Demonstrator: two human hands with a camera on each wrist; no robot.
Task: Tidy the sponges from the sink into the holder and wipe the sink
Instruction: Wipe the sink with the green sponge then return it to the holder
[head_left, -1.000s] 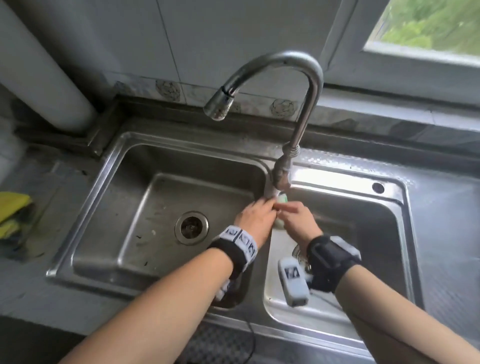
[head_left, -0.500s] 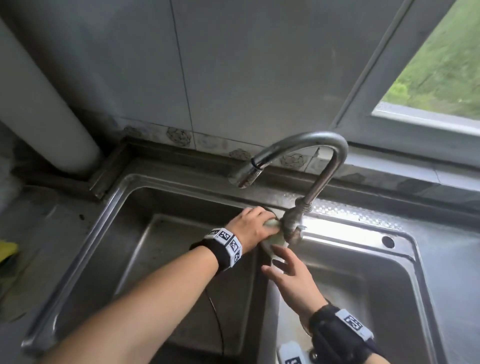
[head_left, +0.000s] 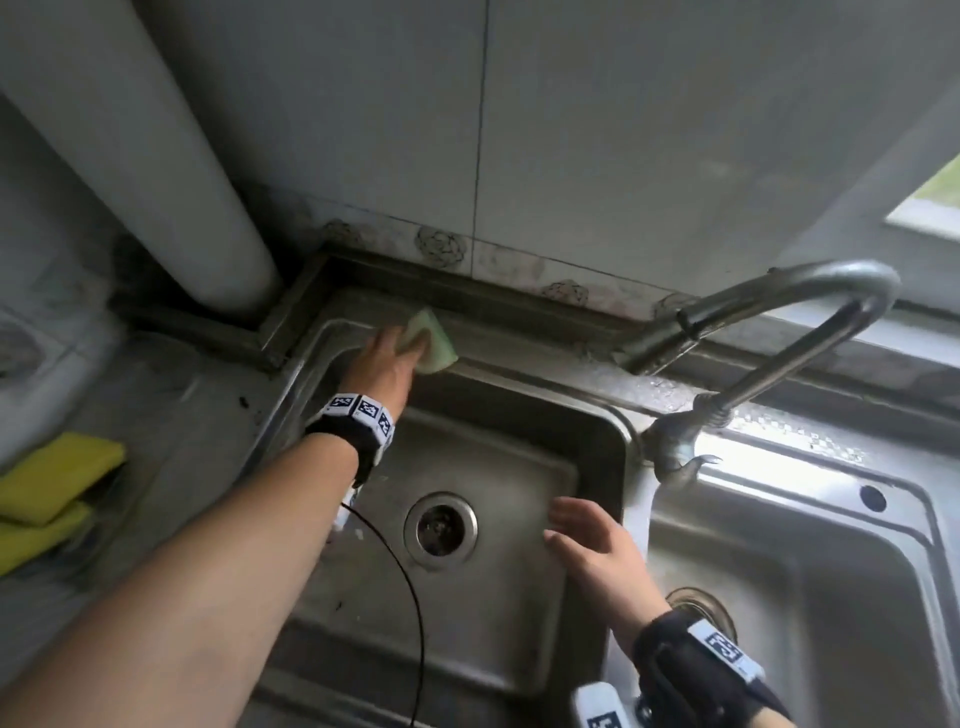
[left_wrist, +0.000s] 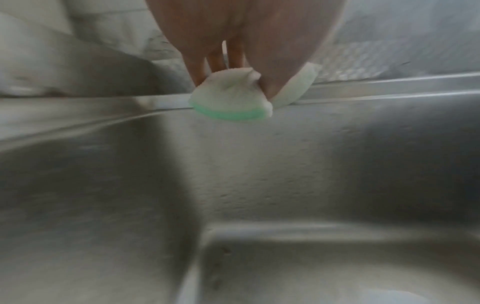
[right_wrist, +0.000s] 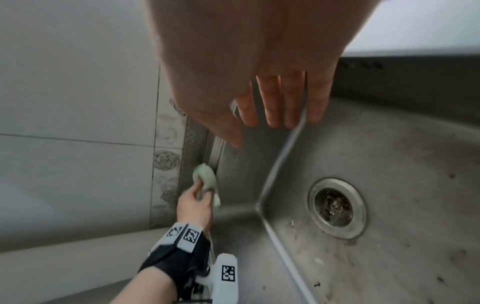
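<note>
— What's nearest you?

— My right hand (head_left: 597, 545), over the near right part of the left basin. Its fingers are straight and a little spread, and it holds nothing. Under it lies the sink (head_left: 524, 613), brushed stainless steel with two square basins; the left basin's floor is dull and speckled with dark flecks.

— And in the middle of that basin?

— The round drain (head_left: 440, 529), a bright steel ring around a dark strainer. A thin black cable (head_left: 410, 597) runs from my left wrist toward the near edge.

— Where is the sponge?

— At the far left corner of the left basin, on the rim. My left hand (head_left: 382, 366) grips the sponge (head_left: 430, 340), fingers curled over its top and the thumb dug into it, so the soft pale foam buckles. It is whitish with a thin green layer along one edge, and that edge touches the rim.

— Anything beyond?

— The curved steel faucet (head_left: 810, 322) rises from the far edge between the basins, its spout pointing left. Off the sink's left edge, on the grey counter, lies a folded yellow cloth (head_left: 52, 483). Behind the far left corner stands a thick white pipe (head_left: 156, 156) against smooth grey tiles.
</note>
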